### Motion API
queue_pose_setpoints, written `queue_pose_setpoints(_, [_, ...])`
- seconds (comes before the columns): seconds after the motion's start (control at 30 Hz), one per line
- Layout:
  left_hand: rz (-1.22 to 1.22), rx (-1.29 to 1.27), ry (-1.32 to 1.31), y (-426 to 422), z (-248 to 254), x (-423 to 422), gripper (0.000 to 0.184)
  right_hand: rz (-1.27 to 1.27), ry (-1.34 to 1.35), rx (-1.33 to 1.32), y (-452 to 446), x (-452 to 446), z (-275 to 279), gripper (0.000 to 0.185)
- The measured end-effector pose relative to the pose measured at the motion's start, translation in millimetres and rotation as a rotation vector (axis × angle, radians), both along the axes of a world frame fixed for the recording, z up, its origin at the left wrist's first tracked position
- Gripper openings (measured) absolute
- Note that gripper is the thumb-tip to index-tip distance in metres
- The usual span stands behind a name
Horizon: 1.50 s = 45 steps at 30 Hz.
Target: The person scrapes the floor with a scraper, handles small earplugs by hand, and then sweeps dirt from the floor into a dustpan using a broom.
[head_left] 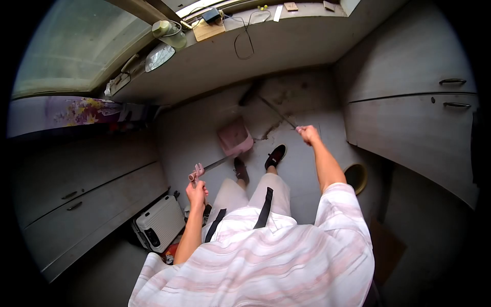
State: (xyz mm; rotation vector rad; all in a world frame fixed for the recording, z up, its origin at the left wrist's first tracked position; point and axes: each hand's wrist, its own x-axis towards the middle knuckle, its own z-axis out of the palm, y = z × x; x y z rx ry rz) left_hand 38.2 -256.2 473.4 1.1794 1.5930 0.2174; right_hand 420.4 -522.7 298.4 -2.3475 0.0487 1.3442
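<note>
My left hand (196, 191) is closed around the upper handle of a long-handled dustpan, just under its pink end piece. The pink pan of the dustpan (235, 135) rests on the floor in front of my feet. My right hand (309, 135) grips the thin stick of a broom (250, 94), whose dark head lies on the floor near the wall below the window. Dark dirt (271, 130) is scattered on the floor between the pan and the broom, in an uneven line.
Drawer cabinets stand on the right (409, 117) and left. A white suitcase (162, 221) is at lower left, and a round bin (356, 178) stands by the right cabinet. The windowsill holds a jug (171, 33), a mirror (159, 56) and a cable (244, 43).
</note>
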Motion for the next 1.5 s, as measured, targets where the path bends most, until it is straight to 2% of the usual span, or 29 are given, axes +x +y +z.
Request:
queue_pose_setpoints(0.07, [0.003, -0.005, -0.003, -5, -2, -9, 0.010, -0.020, -0.020, -0.014, -22, 1, -10, 0.038])
queue_pose_setpoints(0.17, [-0.002, -0.011, -0.020, -9, -9, -10, 0.010, -0.085, 0.057, -0.114, -46, 2, 8, 0.039])
queue_pose_setpoints(0.23, [-0.025, -0.016, -0.025, -8, -11, -10, 0.010, -0.203, 0.016, -0.104, -59, -12, 9, 0.039])
queue_pose_setpoints(0.43, [0.001, -0.024, -0.047, -6, -23, -14, 0.010, -0.129, -0.078, -0.026, -70, -19, 66, 0.043])
queue_pose_setpoints(0.5, [0.014, -0.025, -0.048, -8, -24, -13, 0.010, -0.212, -0.087, -0.002, -63, -15, 76, 0.042])
queue_pose_setpoints(0.53, [-0.001, -0.016, -0.015, -10, -24, -12, 0.010, -0.210, -0.085, -0.004, -57, -12, 68, 0.042])
queue_pose_setpoints(0.6, [-0.017, -0.013, 0.025, -11, -27, -12, 0.010, -0.434, 0.132, 0.048, -47, -9, 38, 0.042])
queue_pose_setpoints(0.7, [-0.046, -0.021, 0.037, -17, -36, -4, 0.010, -0.472, 0.218, -0.018, -53, -20, -11, 0.043])
queue_pose_setpoints(0.8, [-0.068, -0.022, -0.037, -14, -28, 5, 0.011, -0.443, 0.196, -0.037, -71, -47, -4, 0.043])
queue_pose_setpoints(0.9, [-0.040, -0.024, -0.026, -15, -30, 6, 0.011, -0.367, 0.093, 0.071, -79, -60, 49, 0.042])
queue_pose_setpoints(1.0, [-0.012, -0.022, -0.005, -18, -28, 4, 0.011, -0.308, -0.060, 0.006, -74, -60, 75, 0.035])
queue_pose_setpoints(1.03, [0.001, -0.023, -0.011, -20, -30, 6, 0.011, -0.295, -0.065, 0.006, -67, -50, 67, 0.035])
queue_pose_setpoints(1.1, [-0.015, -0.024, 0.011, -22, -29, 5, 0.011, -0.418, 0.134, 0.110, -44, -31, 30, 0.033])
queue_pose_setpoints(1.13, [-0.019, -0.029, 0.013, -22, -31, 3, 0.012, -0.405, 0.143, 0.105, -31, -27, 10, 0.033])
queue_pose_setpoints(1.2, [-0.009, -0.034, 0.000, -22, -31, 3, 0.012, -0.565, 0.239, -0.041, -15, -31, -15, 0.032])
queue_pose_setpoints(1.27, [0.000, -0.044, -0.036, -21, -31, 2, 0.012, -0.533, 0.213, -0.043, -26, -46, -11, 0.033])
queue_pose_setpoints(1.43, [0.038, -0.049, -0.031, -24, -25, -1, 0.012, -0.342, 0.008, 0.033, -41, -75, 86, 0.041])
queue_pose_setpoints(1.5, [0.057, -0.046, -0.009, -28, -29, 2, 0.012, -0.295, -0.041, 0.086, -45, -64, 65, 0.039])
